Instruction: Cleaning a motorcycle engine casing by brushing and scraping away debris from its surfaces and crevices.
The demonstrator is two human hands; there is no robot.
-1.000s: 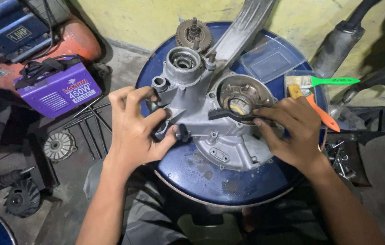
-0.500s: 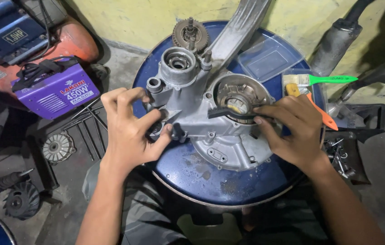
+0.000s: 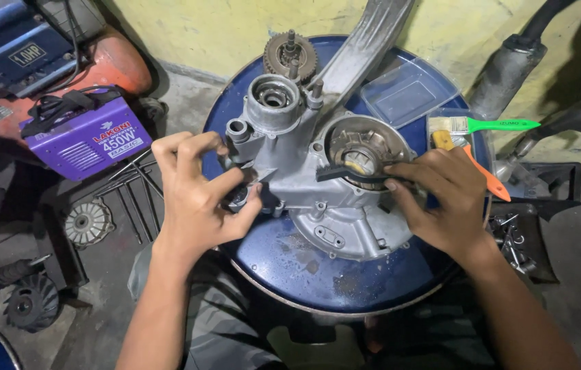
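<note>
A person's left hand [image 3: 198, 199] curls around the left edge of a grey metal engine casing [image 3: 318, 185], fingers closed on a small dark part there. The right hand [image 3: 441, 199] pinches a dark brush [image 3: 345, 173] laid across the casing's round opening. The casing rests on a blue drum lid [image 3: 304, 267] serving as the surface. A green-handled paintbrush [image 3: 482, 125] and a clear plastic tray [image 3: 403, 89] lie beyond; a purple welding unit [image 3: 88, 137] sits on the floor, left.
</note>
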